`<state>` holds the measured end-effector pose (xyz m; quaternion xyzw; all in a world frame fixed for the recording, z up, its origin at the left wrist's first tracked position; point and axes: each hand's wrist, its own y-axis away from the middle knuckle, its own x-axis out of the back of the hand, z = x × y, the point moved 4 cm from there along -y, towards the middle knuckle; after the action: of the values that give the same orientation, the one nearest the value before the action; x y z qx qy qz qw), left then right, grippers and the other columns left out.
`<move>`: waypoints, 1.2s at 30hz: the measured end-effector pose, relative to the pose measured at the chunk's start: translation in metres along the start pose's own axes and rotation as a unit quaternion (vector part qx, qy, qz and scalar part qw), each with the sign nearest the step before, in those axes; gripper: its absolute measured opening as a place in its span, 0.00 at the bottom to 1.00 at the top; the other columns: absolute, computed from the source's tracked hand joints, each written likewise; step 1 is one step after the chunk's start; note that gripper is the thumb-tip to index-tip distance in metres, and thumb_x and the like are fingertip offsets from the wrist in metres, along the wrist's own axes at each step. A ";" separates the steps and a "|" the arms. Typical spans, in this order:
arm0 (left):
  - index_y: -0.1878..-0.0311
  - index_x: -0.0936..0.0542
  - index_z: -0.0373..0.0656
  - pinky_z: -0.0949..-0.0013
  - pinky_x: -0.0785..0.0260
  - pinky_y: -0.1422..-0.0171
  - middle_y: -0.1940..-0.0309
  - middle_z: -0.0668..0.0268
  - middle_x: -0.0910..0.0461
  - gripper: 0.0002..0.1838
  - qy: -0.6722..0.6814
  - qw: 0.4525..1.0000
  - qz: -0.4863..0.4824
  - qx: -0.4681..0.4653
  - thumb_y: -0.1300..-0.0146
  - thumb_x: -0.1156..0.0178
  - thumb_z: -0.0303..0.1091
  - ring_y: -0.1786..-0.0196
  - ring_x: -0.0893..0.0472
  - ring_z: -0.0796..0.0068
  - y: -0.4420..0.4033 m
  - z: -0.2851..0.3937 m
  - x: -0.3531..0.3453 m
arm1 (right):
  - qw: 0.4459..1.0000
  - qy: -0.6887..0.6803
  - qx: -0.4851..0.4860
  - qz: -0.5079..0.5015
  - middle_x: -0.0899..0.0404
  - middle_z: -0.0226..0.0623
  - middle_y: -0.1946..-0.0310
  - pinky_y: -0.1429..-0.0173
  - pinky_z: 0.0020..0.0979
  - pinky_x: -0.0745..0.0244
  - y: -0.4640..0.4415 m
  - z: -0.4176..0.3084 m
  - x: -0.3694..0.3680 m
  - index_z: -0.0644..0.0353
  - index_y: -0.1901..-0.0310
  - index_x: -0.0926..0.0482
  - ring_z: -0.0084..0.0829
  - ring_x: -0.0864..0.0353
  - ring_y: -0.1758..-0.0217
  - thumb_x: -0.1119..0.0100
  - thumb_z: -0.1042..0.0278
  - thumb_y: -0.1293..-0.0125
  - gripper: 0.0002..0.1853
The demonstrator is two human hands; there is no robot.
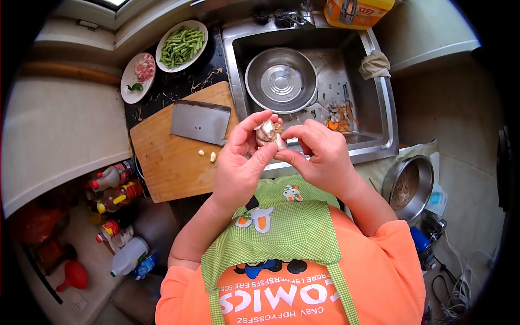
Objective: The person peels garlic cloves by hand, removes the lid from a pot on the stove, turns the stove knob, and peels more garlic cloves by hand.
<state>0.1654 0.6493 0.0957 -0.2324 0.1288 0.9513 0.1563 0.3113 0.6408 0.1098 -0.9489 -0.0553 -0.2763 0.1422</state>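
Cups the garlic bulb [265, 131] in the left hand [236, 154], with curled fingers behind and thumb across the near side; pinches narrowly at a pale clove [281, 143] on the bulb's edge with thumb and forefinger of the right hand [326, 154]. Impossible to tell from here if attached to the rest or already loose. Holds all of this in the air by the near rim of the sink [374, 147], to the right of the cutting board [162, 170]. Judging by the hold, seems to be at the prying apart of cloves. For good work, keep the left cup firm but not crushing, set the right thumb low near the root, and roll outward rather than pull straight, so as not to bruise or fling anything. Best to let dry skin drop towards the sink and away from the two small peeled cloves [213, 157] on the board, and to keep clear of the cleaver [200, 121] lying flat beside them. Bends both elbows, angles the forearms inward and up from either side of the apron [281, 227], and brings both wrists close together, with fingertips nearly meeting around the bulb.
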 end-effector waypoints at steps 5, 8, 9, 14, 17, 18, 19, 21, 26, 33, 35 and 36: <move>0.44 0.31 0.33 0.75 0.30 0.45 0.49 0.61 0.27 0.24 -0.094 0.995 0.002 -0.027 0.45 0.38 0.18 0.50 0.25 0.76 -0.003 0.005 0.004 | 0.999 0.039 0.027 -0.007 0.27 0.34 0.77 0.78 0.28 0.31 0.000 -0.009 0.006 0.60 0.65 0.25 0.31 0.25 0.80 0.32 0.68 0.51 0.13; 0.44 0.30 0.33 0.74 0.29 0.45 0.48 0.60 0.27 0.25 -0.164 0.985 0.000 -0.061 0.47 0.38 0.17 0.50 0.25 0.77 -0.004 0.007 0.003 | 0.999 0.010 0.005 -0.045 0.26 0.35 0.76 0.78 0.29 0.31 0.001 -0.006 0.004 0.61 0.63 0.26 0.33 0.24 0.79 0.35 0.71 0.50 0.13; 0.44 0.30 0.33 0.74 0.29 0.45 0.48 0.60 0.27 0.25 -0.164 0.985 -0.002 -0.060 0.47 0.38 0.17 0.50 0.25 0.77 -0.005 0.006 0.001 | 0.999 0.016 0.028 -0.015 0.27 0.36 0.76 0.79 0.30 0.31 0.002 -0.005 0.002 0.62 0.62 0.28 0.34 0.24 0.79 0.36 0.72 0.50 0.13; 0.44 0.30 0.33 0.75 0.29 0.46 0.48 0.60 0.26 0.24 -0.032 0.998 0.038 -0.043 0.46 0.39 0.15 0.48 0.25 0.77 -0.007 0.001 -0.009 | 0.992 0.058 0.088 0.066 0.28 0.37 0.76 0.77 0.28 0.31 0.004 -0.004 -0.007 0.65 0.59 0.30 0.32 0.26 0.80 0.40 0.80 0.52 0.16; 0.43 0.30 0.33 0.74 0.30 0.44 0.48 0.60 0.27 0.25 -0.003 0.998 0.056 -0.037 0.46 0.39 0.15 0.48 0.26 0.76 -0.007 -0.002 -0.014 | 0.984 0.109 0.098 0.103 0.29 0.38 0.76 0.78 0.33 0.29 0.005 -0.004 -0.007 0.64 0.60 0.32 0.37 0.25 0.79 0.44 0.77 0.50 0.14; 0.43 0.30 0.33 0.74 0.30 0.44 0.48 0.60 0.27 0.25 -0.003 0.998 0.055 -0.036 0.46 0.39 0.15 0.48 0.26 0.76 -0.007 -0.003 -0.016 | 0.983 0.107 0.093 0.115 0.28 0.38 0.76 0.77 0.33 0.29 0.005 -0.004 -0.006 0.64 0.60 0.32 0.38 0.25 0.78 0.44 0.77 0.51 0.14; 0.43 0.30 0.33 0.73 0.31 0.43 0.48 0.60 0.27 0.25 0.020 0.998 0.052 -0.039 0.46 0.39 0.15 0.47 0.26 0.76 -0.007 -0.003 -0.018 | 0.983 0.104 0.088 0.127 0.28 0.39 0.75 0.76 0.34 0.28 0.006 -0.004 -0.005 0.63 0.60 0.32 0.39 0.25 0.78 0.45 0.77 0.51 0.14; 0.43 0.30 0.33 0.73 0.32 0.42 0.48 0.60 0.26 0.25 0.043 0.997 0.049 -0.042 0.46 0.39 0.14 0.47 0.26 0.76 -0.008 -0.003 -0.020 | 0.983 0.069 0.089 0.145 0.28 0.39 0.75 0.76 0.33 0.29 0.005 0.001 -0.003 0.63 0.60 0.32 0.36 0.26 0.78 0.46 0.76 0.47 0.12; 0.45 0.33 0.35 0.64 0.32 0.40 0.52 0.59 0.26 0.21 0.215 0.974 0.055 0.034 0.43 0.46 0.18 0.48 0.24 0.69 -0.011 0.005 -0.017 | 0.877 -0.442 -0.182 0.046 0.27 0.27 0.72 0.77 0.17 0.37 0.009 0.015 0.001 0.62 0.55 0.29 0.13 0.33 0.76 0.57 0.68 0.29 0.09; 0.45 0.28 0.41 0.76 0.33 0.50 0.57 0.65 0.30 0.25 -0.009 0.998 -0.001 0.056 0.48 0.36 0.21 0.55 0.29 0.78 -0.014 -0.003 -0.010 | 0.699 -0.677 -0.231 -0.016 0.26 0.26 0.70 0.80 0.13 0.49 0.008 0.018 0.001 0.60 0.53 0.26 0.09 0.41 0.81 0.52 0.67 0.30 0.09; 0.46 0.24 0.41 0.80 0.34 0.54 0.56 0.65 0.31 0.25 -0.224 0.969 -0.044 -0.095 0.50 0.32 0.23 0.57 0.30 0.81 -0.020 0.006 -0.020 | 0.647 -0.720 -0.249 -0.021 0.25 0.26 0.69 0.80 0.13 0.49 0.011 0.018 -0.004 0.61 0.53 0.25 0.09 0.42 0.81 0.49 0.67 0.31 0.10; 0.47 0.23 0.41 0.80 0.34 0.55 0.55 0.65 0.31 0.24 -0.255 0.955 -0.050 -0.143 0.50 0.33 0.23 0.58 0.30 0.82 -0.020 0.008 -0.024 | 0.647 -0.720 -0.249 -0.021 0.25 0.26 0.69 0.80 0.13 0.49 0.012 0.017 -0.004 0.61 0.53 0.25 0.09 0.42 0.81 0.49 0.67 0.31 0.10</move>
<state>0.1895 0.6650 0.1107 -0.0082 -0.0646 0.9783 0.1964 0.3188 0.6344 0.0906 -0.8473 -0.0890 0.4879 -0.1899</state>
